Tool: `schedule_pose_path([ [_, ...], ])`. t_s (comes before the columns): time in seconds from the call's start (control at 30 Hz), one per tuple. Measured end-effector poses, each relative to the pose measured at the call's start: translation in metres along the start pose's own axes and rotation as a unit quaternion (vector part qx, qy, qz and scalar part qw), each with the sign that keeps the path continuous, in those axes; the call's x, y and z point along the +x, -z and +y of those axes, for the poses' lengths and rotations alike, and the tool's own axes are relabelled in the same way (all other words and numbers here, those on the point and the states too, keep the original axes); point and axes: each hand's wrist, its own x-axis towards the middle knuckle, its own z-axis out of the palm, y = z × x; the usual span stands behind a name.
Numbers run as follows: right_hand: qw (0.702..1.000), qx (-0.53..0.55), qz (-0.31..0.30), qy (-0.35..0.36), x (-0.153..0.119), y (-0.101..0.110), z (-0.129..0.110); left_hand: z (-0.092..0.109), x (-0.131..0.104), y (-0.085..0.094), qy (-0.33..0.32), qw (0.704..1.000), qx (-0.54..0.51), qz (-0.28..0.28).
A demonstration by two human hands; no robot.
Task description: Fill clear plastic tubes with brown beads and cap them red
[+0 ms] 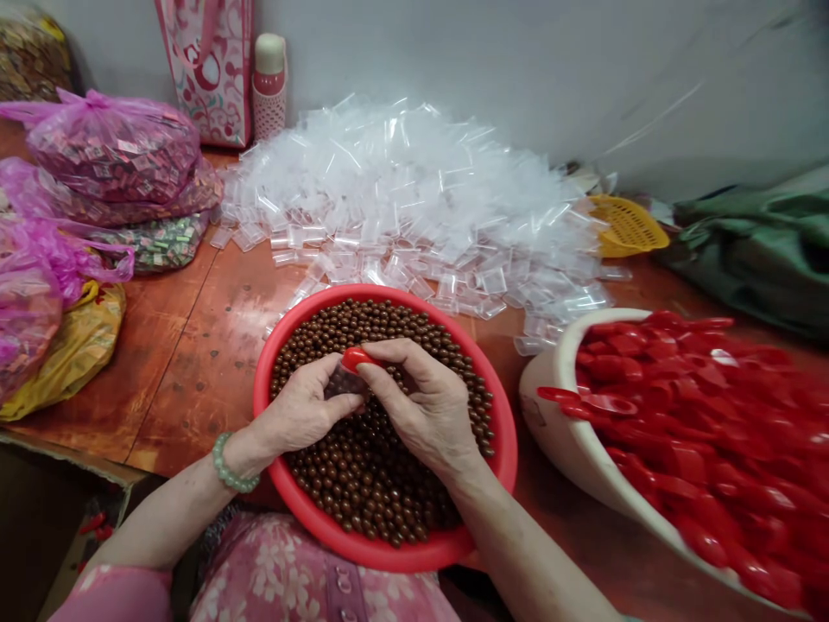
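Observation:
Over a red basin (264, 380) full of small round brown balls (376, 492), both of my hands meet. My left hand (307, 402), with a green bead bracelet at its wrist, pinches a small clear plastic container (346, 384); its contents are hard to make out behind the fingers. My right hand (424, 406) grips a red plastic cap (358, 357) between thumb and fingers, at the upper end of the container. Whether the cap is fully seated I cannot tell.
Behind the basin lies a heap of clear plastic containers (401, 190). A white tub (563, 441) of red plastic pieces (680, 432) stands at the right. Pink bags (117, 147) of small packets sit at the left. A yellow basket (628, 226) and a bottle (269, 86) are near the wall.

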Motion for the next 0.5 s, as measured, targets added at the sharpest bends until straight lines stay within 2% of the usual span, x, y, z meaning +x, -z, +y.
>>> schedule_pose_path([
  [0.13,0.999,-0.03,-0.014,0.032,-0.002,0.002,0.004,-0.001,0.0,0.0,0.003,1.0,-0.016,0.002],
  [0.23,0.992,-0.078,-0.031,0.092,-0.004,0.003,0.007,-0.001,-0.002,0.001,0.022,0.998,-0.057,-0.002],
  [0.33,0.973,-0.144,-0.085,0.161,-0.006,0.003,0.009,-0.001,-0.003,0.001,0.044,0.993,-0.11,-0.012],
  [0.4,0.958,-0.198,-0.103,0.181,-0.008,0.001,0.011,-0.002,-0.002,0.002,0.061,0.985,-0.16,-0.02],
  [0.5,0.943,-0.257,-0.075,0.199,-0.009,-0.005,0.014,-0.004,0.0,0.002,0.065,0.975,-0.209,-0.021],
])
